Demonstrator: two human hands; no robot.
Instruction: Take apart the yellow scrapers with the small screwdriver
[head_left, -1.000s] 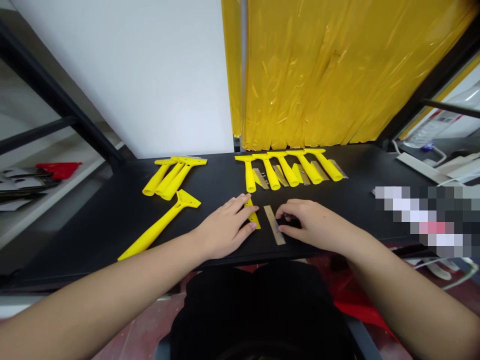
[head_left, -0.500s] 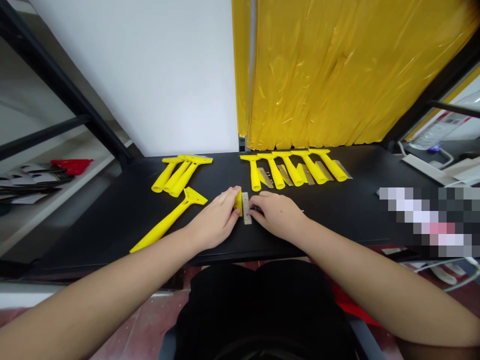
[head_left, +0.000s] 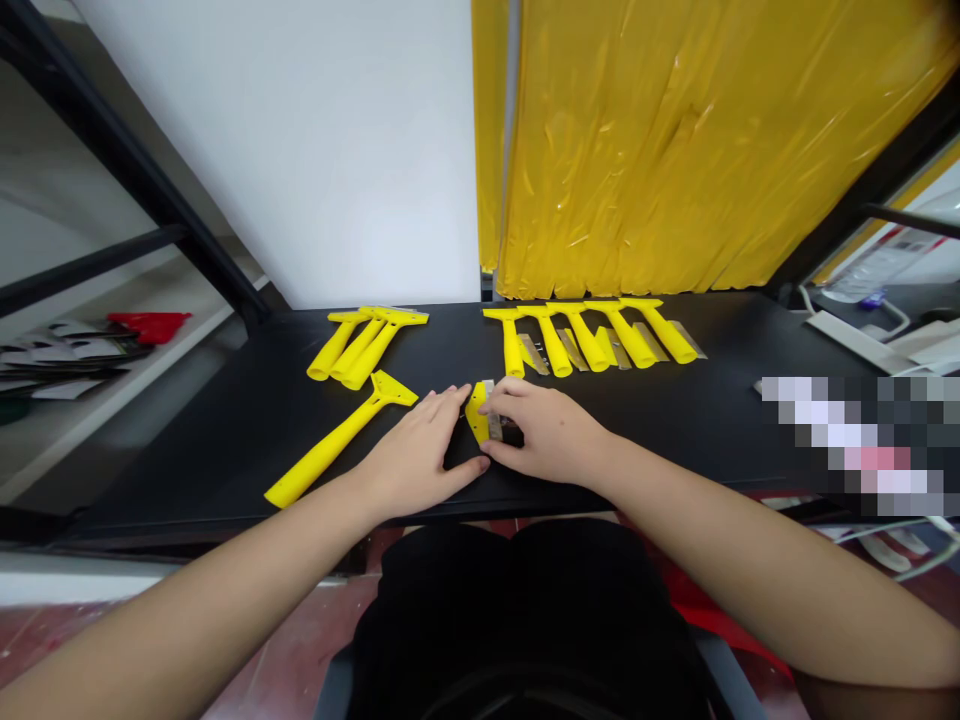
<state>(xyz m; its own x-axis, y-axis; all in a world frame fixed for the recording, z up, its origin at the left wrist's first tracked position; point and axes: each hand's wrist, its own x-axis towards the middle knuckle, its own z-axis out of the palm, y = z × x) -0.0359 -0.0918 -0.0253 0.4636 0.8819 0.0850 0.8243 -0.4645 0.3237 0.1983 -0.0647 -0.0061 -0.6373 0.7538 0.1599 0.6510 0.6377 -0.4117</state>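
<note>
A small yellow plastic plate (head_left: 477, 414) with holes lies between my hands, with a flat metal blade (head_left: 495, 424) along its right edge. My right hand (head_left: 551, 428) grips the blade by its ends between thumb and fingers and partly covers it. My left hand (head_left: 420, 445) is beside the plate with fingers stretched out and thumb apart, its thumb tip close to my right thumb. Left of that hand, a yellow scraper handle (head_left: 330, 448) lies slanted on the black table (head_left: 202, 430).
Three yellow scrapers (head_left: 367, 350) overlap at the back left. Several yellow handles (head_left: 585, 338) stand in a row at the back right, with metal blades (head_left: 651, 343) and small screws beside them. Behind are a white panel (head_left: 337, 150) and yellow plastic sheeting (head_left: 637, 150).
My right hand has moved left with the blade, which is now against the yellow plate. My left hand has loosened from the plate, its thumb now lower and spread.
</note>
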